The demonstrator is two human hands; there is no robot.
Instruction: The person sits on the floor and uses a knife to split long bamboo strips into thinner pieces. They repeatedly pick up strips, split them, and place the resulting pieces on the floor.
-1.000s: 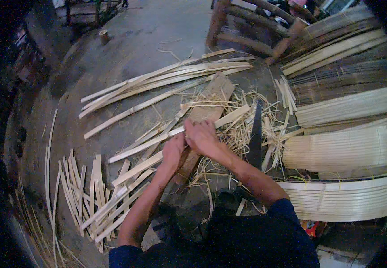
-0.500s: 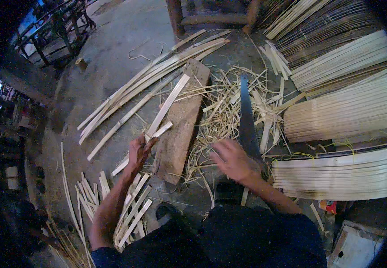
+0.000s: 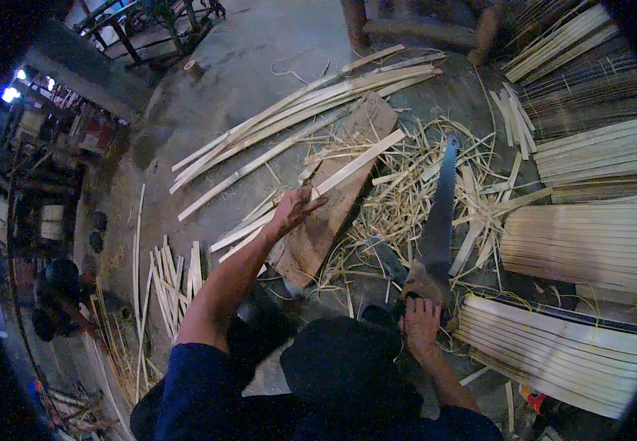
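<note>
Under left hand (image 3: 294, 209): pale bamboo strip (image 3: 348, 167).

No packages, no labels, no signs, no screens in view

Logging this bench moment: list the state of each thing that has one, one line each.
left hand: closed on a bamboo strip, pressing it to the wooden block
right hand: grip closed on the saw handle
saw: flat on the shavings, blade pointing away
wooden block: lying flat on the floor
</note>
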